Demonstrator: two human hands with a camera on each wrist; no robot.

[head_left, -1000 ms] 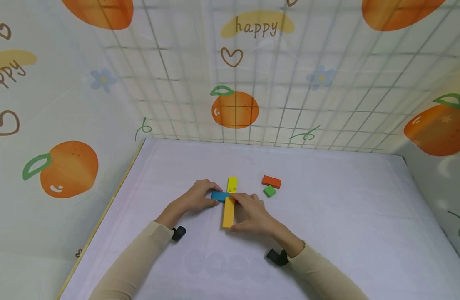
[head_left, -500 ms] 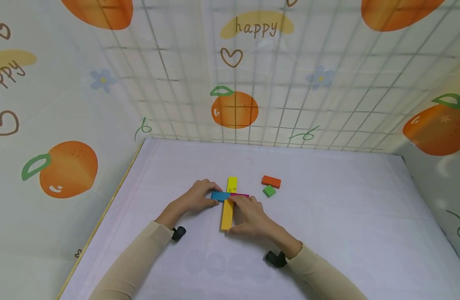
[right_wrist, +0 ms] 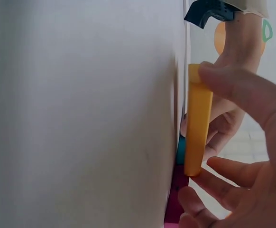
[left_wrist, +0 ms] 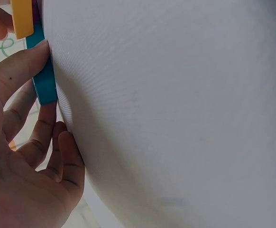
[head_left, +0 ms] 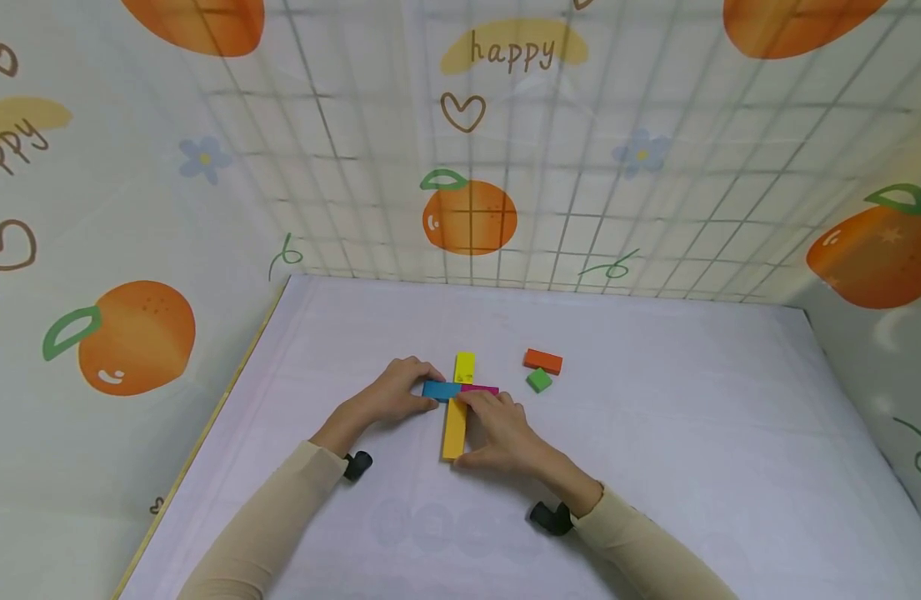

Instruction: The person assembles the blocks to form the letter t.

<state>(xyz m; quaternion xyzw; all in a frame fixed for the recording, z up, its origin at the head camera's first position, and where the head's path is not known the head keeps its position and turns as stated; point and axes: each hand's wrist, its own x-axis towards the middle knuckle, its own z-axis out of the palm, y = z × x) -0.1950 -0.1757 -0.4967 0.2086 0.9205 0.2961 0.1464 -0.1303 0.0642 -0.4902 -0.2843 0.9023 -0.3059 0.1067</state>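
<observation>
In the head view my left hand (head_left: 396, 392) pinches a blue block (head_left: 439, 391) between thumb and fingers. The left wrist view shows its thumb on one side of that blue block (left_wrist: 45, 83). A magenta block (head_left: 484, 389) lies end to end with the blue one, and a bright yellow block (head_left: 464, 367) sits just beyond them. My right hand (head_left: 501, 433) grips a long orange-yellow block (head_left: 454, 432) by its two ends. Seen from the right wrist, this orange-yellow block (right_wrist: 198, 126) has its far end right at the seam between blue and magenta.
To the right of the blocks lie a red-orange block (head_left: 543, 361) and a small green block (head_left: 538, 381), close together. A white cloth covers the table (head_left: 693, 433). Behind it rises a printed curtain (head_left: 355, 192) over a wire grid.
My right hand has shifted slightly left and toward me with the orange-yellow block, bringing the magenta block into sight. My left hand stays in place on the blue block.
</observation>
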